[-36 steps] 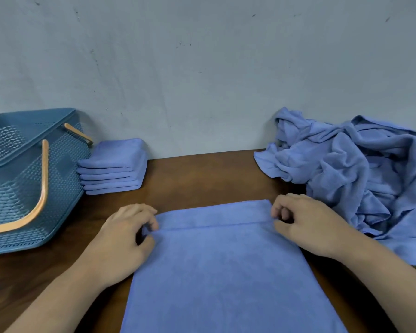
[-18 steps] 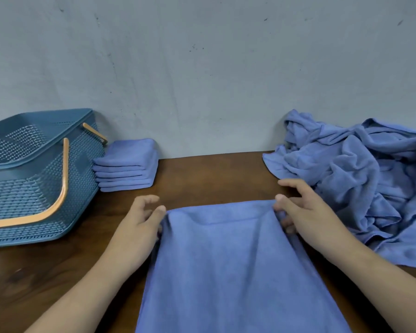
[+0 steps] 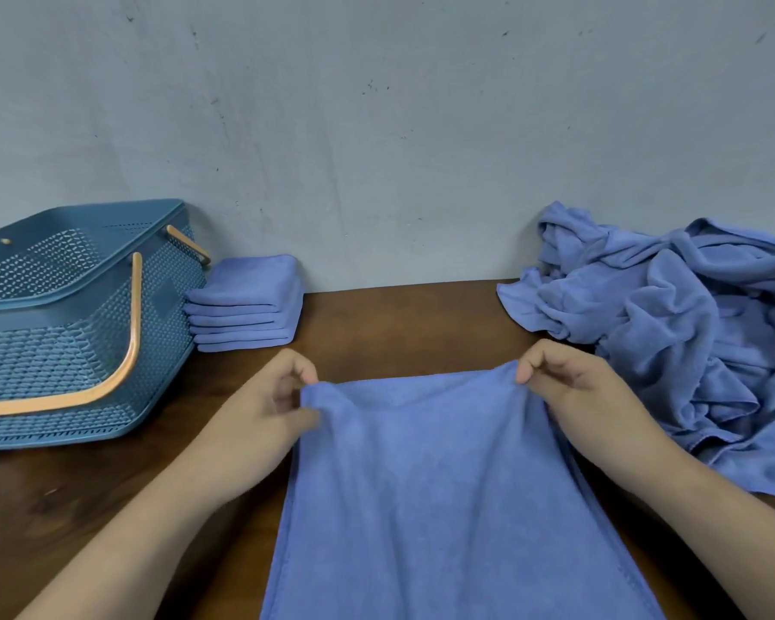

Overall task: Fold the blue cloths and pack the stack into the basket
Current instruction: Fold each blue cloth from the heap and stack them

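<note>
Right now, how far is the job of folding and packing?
Done: a stack of folded cloths lies beside the basket. In hand: the left hand and right hand pinch the far corners of one cloth. Left: the crumpled pile needs folding, and the stack is not yet in the basket.

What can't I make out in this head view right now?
Head view only:
Basket floor: hidden by its own near wall; left end cut by the frame edge.
Cloth near end: cut off by the bottom edge.
Pile: right part cut off by the right edge; crumpling hides its cloth count.
</note>
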Available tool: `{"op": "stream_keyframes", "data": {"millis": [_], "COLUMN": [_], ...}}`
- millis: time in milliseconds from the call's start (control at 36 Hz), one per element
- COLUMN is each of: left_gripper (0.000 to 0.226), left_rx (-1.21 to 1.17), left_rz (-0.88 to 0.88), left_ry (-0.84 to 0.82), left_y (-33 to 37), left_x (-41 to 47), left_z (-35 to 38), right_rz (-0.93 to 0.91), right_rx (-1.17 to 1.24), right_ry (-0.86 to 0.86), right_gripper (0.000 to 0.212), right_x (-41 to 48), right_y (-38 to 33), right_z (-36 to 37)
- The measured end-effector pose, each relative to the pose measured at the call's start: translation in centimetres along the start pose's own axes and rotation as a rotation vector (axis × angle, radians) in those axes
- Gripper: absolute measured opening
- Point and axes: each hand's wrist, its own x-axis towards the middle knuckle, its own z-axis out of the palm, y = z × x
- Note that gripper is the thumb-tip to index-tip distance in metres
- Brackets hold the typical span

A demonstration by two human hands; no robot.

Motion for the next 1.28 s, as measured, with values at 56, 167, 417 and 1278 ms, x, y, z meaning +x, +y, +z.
{"op": "stream_keyframes", "data": {"millis": [56, 167, 417, 1278], "left_gripper": [0.023, 0.026, 0.014, 0.053], "left_rx": [-0.149, 0.016, 0.226, 0.779], "left_rz": [0.024, -0.044, -0.101, 0.042], "left_ry": [0.153, 0.349, 0.103, 0.126], "left_y": [0.2, -1.9, -3.2, -4.4], "left_x": [0.4, 1.6, 1.6, 1.8], "left_z": [0.0, 0.6, 0.5, 1.8], "right_rz": [0.015, 0.015, 0.055, -0.017], "right_rx": [0.087, -0.04, -0.186, -0.789], "right_ry": [0.149, 0.118, -0.057, -0.034], "right_gripper": [0.033, 0.039, 0.024, 0.042], "right_x": [0.3, 0.8, 0.6, 1.5], "right_y": [0.2, 1.0, 1.3, 2.2], "right_z": [0.2, 1.2, 1.2, 1.5]}}
